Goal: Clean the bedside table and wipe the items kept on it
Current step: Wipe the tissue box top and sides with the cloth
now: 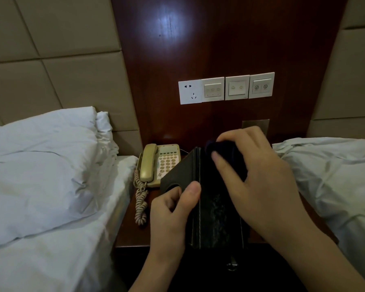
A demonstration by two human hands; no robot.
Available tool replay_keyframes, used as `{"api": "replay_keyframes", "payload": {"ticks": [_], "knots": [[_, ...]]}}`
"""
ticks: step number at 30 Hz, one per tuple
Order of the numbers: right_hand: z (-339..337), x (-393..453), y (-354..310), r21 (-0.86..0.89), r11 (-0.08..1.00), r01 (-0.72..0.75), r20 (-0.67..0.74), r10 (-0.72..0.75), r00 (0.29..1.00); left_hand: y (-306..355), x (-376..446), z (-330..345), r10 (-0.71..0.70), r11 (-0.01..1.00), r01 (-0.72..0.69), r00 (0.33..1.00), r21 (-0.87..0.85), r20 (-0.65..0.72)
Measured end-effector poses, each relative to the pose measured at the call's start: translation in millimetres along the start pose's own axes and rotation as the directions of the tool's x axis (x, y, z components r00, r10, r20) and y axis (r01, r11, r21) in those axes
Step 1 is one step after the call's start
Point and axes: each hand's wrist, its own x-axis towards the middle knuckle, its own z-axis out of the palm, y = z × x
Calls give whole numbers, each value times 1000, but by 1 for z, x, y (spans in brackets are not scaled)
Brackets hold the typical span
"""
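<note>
The dark leather box [207, 207] is gripped and steadied above the bedside table [126, 232] by the left hand [173, 209], so the dark cloth [226, 157], clenched in the right hand [259, 175], can wipe its upper face.

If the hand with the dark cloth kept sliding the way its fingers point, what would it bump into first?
Probably the beige telephone. The right hand holds a dark cloth on the black box, with fingers pointing left toward the telephone just beyond the box's edge. Depth is hard to judge.
</note>
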Motion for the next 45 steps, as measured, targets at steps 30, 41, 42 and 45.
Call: {"api": "replay_keyframes", "payload": {"ticks": [30,41,42,45], "knots": [[0,-40,-19,61,994,91,148,-99,984,-5,15,6,10,997,-21,990,-78,-140],[4,-39,-18,80,992,96,135,-106,985,-2,22,8,-54,989,37,992,-147,-117],[5,-37,-10,77,995,60,91,-67,994,-1,21,9,-31,994,15,988,-107,-150],[5,-32,6,99,994,-49,-48,54,997,2,18,15,-40,996,25,984,-86,-174]]}}
